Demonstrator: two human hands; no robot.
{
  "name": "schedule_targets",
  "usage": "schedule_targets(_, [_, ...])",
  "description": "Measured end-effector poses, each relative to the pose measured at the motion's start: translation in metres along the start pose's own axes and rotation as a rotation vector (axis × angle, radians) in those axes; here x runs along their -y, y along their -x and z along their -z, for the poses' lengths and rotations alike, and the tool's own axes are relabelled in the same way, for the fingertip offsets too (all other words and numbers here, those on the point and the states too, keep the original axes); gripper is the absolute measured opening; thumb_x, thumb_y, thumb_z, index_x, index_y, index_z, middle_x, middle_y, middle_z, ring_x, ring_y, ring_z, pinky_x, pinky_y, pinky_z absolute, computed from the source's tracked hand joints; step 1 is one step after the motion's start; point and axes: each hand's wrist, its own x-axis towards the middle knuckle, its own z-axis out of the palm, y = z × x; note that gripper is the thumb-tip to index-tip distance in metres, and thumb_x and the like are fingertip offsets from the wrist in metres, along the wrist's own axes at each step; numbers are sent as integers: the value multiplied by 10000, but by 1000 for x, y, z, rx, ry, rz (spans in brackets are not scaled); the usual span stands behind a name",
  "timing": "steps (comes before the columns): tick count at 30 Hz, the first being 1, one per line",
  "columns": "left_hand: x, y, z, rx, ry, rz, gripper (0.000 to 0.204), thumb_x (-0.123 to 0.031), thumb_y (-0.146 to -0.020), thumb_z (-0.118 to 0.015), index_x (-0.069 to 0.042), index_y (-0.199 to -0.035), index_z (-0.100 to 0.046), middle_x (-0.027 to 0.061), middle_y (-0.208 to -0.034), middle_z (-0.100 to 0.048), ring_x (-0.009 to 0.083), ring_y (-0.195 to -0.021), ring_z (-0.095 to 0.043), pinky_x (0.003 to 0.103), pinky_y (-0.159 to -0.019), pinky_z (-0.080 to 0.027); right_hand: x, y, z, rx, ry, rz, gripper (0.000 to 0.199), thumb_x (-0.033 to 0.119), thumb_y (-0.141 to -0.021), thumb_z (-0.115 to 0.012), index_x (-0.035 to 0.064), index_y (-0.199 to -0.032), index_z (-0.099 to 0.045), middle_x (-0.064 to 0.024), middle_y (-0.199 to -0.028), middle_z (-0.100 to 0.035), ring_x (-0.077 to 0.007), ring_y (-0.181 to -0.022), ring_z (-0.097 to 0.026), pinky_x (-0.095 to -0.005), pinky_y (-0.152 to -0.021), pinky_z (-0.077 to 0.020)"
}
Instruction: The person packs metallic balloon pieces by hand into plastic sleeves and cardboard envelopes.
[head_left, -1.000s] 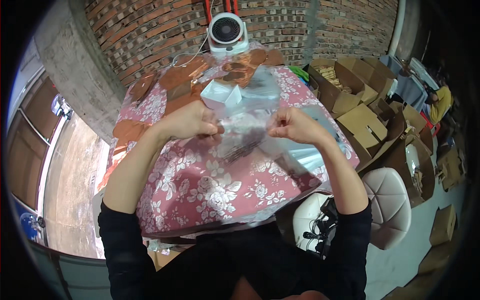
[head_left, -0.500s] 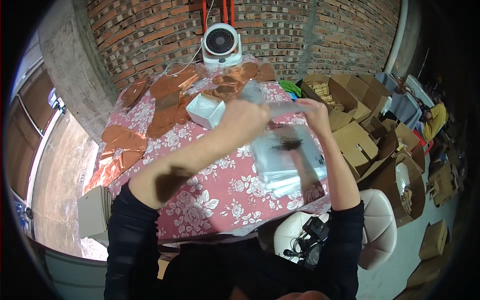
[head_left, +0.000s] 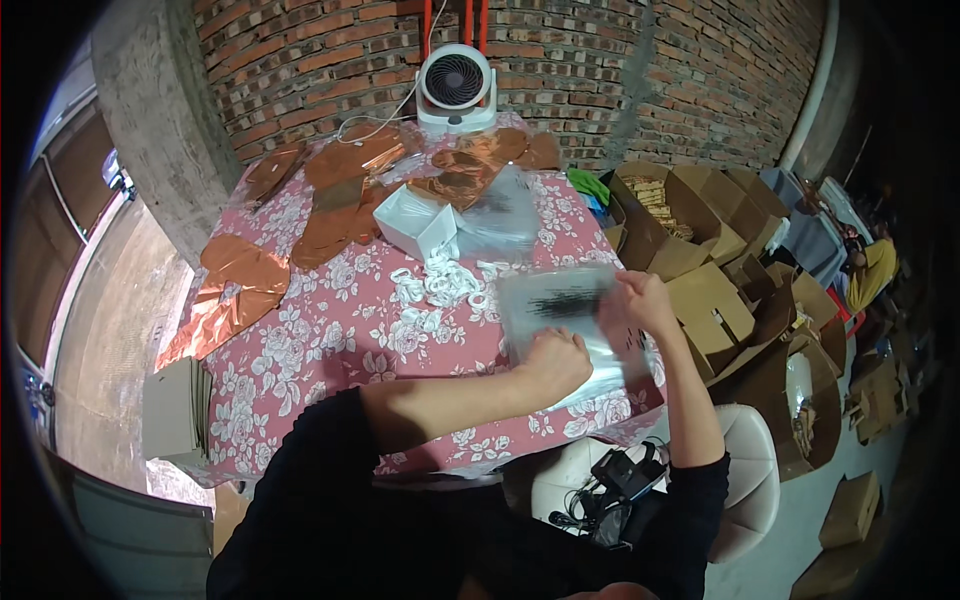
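A stack of clear plastic bags (head_left: 540, 290) with dark print lies on the right part of the table. My left hand (head_left: 557, 365) is closed like a fist over its near side; what the fingers hold, if anything, is hidden. At the upper right corner of the stack, my right hand (head_left: 645, 303) pinches the edge of a bag, slightly blurred. Small white rings (head_left: 447, 283) sit in a loose heap left of the stack. Behind them stands an open white box (head_left: 405, 235), tilted in view, with more clear bags (head_left: 500, 222) beside it.
Copper-coloured foil pieces (head_left: 240, 280) lie along the left and back of the flowered tablecloth (head_left: 300, 370). A white fan (head_left: 455, 85) stands at the far edge. Open cardboard boxes (head_left: 705, 310) crowd the right side. A white chair (head_left: 745, 470) holds black cables and a device.
Both hands have come down from above the table's far part to the bag stack. A clear sheet-like thing no longer stretches between them. The rings, previously behind my left arm, now show.
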Motion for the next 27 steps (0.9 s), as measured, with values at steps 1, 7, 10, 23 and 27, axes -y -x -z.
schedule_targets(1, [0,1,0,2,-3,11,273,-78,-706,-618,109,-905,-629,249,-799,-674,266,-643,-663,346,-473,-495,16,1,1,70,-21,91,270,126,-862,-565,43,-1077,-707,-260,-1062,-669,-405,-972,-636,-430,-879,-492])
schedule_targets(7, [4,-3,20,273,281,-35,354,-200,-677,-691,64,-908,-643,233,-859,-668,309,-756,-667,405,-669,-498,38,28,-35,59,157,400,318,215,-832,-639,37,-1094,-668,-233,-1171,-617,-422,-1077,-552,-467,-955,-438])
schedule_targets(10, [11,12,39,253,405,22,383,-243,-699,-696,58,-930,-644,223,-934,-654,313,-910,-633,412,-801,-463,48,33,-34,71,205,379,362,201,-809,-673,21,-1122,-649,-230,-1210,-599,-412,-1098,-542,-473,-970,-435])
schedule_targets(23, [132,218,72,-142,403,167,151,-170,-798,-640,-24,-831,-622,130,-887,-605,290,-918,-597,421,-837,-473,118,8,-26,44,182,374,348,136,-794,-700,-37,-1090,-639,-218,-1184,-619,-407,-1111,-540,-462,-966,-439])
schedule_targets(27, [196,294,60,-39,204,245,118,-139,-793,-628,-39,-732,-611,141,-738,-600,333,-706,-611,433,-669,-511,180,16,-60,168,39,530,287,112,-809,-676,-17,-1065,-662,-220,-1136,-640,-389,-1086,-568,-444,-947,-464])
